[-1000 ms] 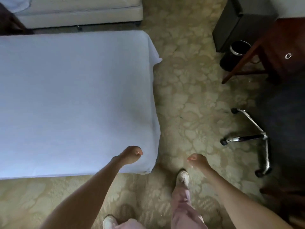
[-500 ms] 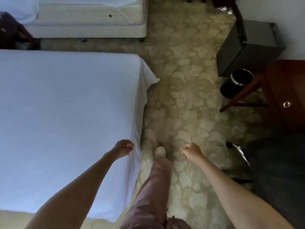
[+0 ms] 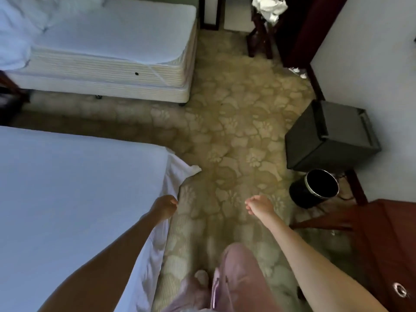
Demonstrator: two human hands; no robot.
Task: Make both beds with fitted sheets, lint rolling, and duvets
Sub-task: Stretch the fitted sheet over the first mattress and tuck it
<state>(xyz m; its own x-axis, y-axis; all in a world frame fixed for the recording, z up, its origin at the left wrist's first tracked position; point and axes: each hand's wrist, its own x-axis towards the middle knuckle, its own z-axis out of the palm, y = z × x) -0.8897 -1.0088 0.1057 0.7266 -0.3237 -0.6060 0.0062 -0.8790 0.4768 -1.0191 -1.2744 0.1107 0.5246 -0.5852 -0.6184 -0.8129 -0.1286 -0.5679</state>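
Head view: left hand (image 3: 165, 206) is held curled at the white sheet (image 3: 78, 188) edge, grip unclear; right hand (image 3: 258, 204) is held loose, empty.

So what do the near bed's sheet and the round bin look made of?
Sheet: thin white woven cloth, matte; it creases and hangs softly at the loose corner. Bin: black body, plastic or painted metal, cannot tell which; its bright glinting rim looks like polished metal.
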